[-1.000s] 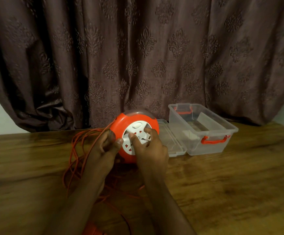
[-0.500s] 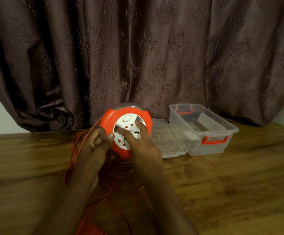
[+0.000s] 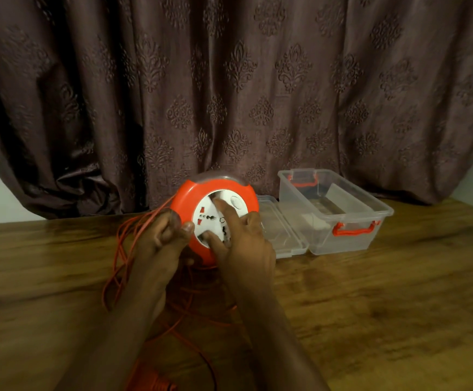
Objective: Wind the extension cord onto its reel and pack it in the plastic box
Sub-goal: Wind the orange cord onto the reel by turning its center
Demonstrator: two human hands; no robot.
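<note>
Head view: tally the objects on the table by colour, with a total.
Orange: 2, the reel and the loose cord
Clear plastic: 2, the box and its lid
Total: 4
The left hand and right hand are on the reel; the plug end at the bottom edge is counted with the cord.

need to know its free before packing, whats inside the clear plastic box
The plastic box stands open and looks mostly empty; a pale flat piece lies on its floor, too unclear to identify. No cord is inside. The near wall's glare hides some of the floor.
</note>
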